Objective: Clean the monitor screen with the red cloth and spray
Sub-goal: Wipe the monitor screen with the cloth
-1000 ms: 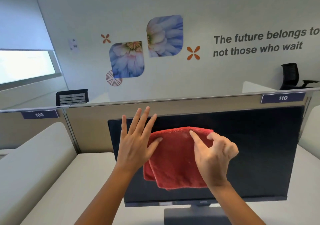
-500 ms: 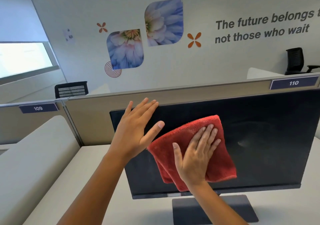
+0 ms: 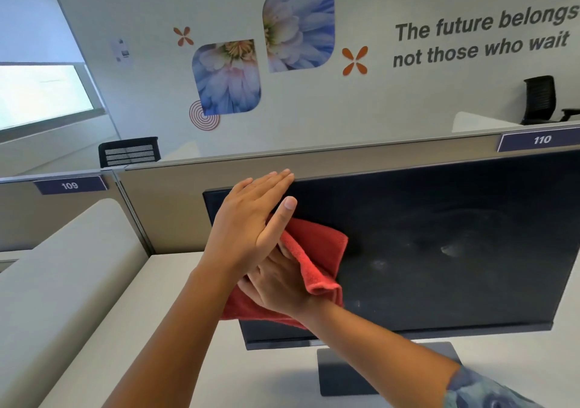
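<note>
A dark monitor (image 3: 439,244) stands on the desk, its screen off and marked with pale smears at the right. A folded red cloth (image 3: 314,250) lies against the screen's left part. My right hand (image 3: 276,285) presses the cloth flat to the glass, fingers spread underneath my left hand. My left hand (image 3: 251,219) is flat and open, fingers together, at the monitor's top left corner, crossing over the right hand. No spray bottle shows in view.
The monitor's stand (image 3: 345,373) rests on a pale desk (image 3: 194,329). A beige partition (image 3: 175,206) with labels 109 and 110 runs behind the screen. A curved white divider (image 3: 62,266) is at the left. Black chairs sit beyond the partition.
My right hand slid the red cloth leftward across the screen, under my left hand. My left hand stayed near the top left corner. The view moved closer and left.
</note>
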Motion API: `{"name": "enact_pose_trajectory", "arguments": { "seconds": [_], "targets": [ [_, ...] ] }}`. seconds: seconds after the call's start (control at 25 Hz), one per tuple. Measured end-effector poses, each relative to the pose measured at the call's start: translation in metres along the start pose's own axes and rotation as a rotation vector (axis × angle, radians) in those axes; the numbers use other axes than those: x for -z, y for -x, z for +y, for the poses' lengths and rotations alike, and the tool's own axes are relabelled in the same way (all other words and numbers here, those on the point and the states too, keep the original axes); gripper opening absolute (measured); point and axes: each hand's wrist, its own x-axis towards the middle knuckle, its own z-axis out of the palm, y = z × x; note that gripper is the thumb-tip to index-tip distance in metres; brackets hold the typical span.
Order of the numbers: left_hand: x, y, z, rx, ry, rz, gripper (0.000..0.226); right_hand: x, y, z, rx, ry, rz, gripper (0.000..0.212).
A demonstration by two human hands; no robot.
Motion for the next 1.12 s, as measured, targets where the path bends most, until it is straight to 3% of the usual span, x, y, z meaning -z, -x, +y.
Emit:
{"name": "enact_pose_trajectory", "arguments": {
  "seconds": [0.12,0.2,0.28,0.4,0.56,0.72,0.88,1.04,1.12],
  "targets": [
    [0.001,0.002,-0.001,0.015,0.021,-0.002,0.061,-0.011,0.04,-0.001,0.287,0.198,-0.153,0.067],
    [0.001,0.003,-0.001,0.018,0.025,-0.002,0.061,-0.011,0.079,-0.002,0.508,0.357,-0.331,0.067],
    [0.0,0.003,-0.001,0.024,0.029,-0.002,0.061,-0.008,0.102,-0.003,0.577,0.398,-0.439,0.067],
    [0.0,0.003,0.0,0.028,0.039,0.001,0.061,0.0,0.094,0.006,0.399,0.236,-0.368,0.068],
    [-0.001,0.003,-0.001,0.035,0.045,-0.007,0.061,0.023,0.07,0.035,0.029,0.066,-0.142,0.062],
    [0.0,0.003,-0.003,0.034,0.031,-0.018,0.063,0.048,0.084,0.08,-0.179,0.171,-0.034,0.066],
    [-0.002,0.002,-0.002,0.052,0.033,-0.003,0.062,0.07,0.139,0.126,-0.437,0.359,-0.057,0.068],
    [-0.005,0.002,0.0,0.052,0.035,0.011,0.06,0.093,0.185,0.156,-0.775,0.395,-0.068,0.071],
    [-0.005,0.002,-0.001,0.053,0.039,0.022,0.06,0.1,0.191,0.163,-1.027,0.383,0.01,0.069]
  ]
}}
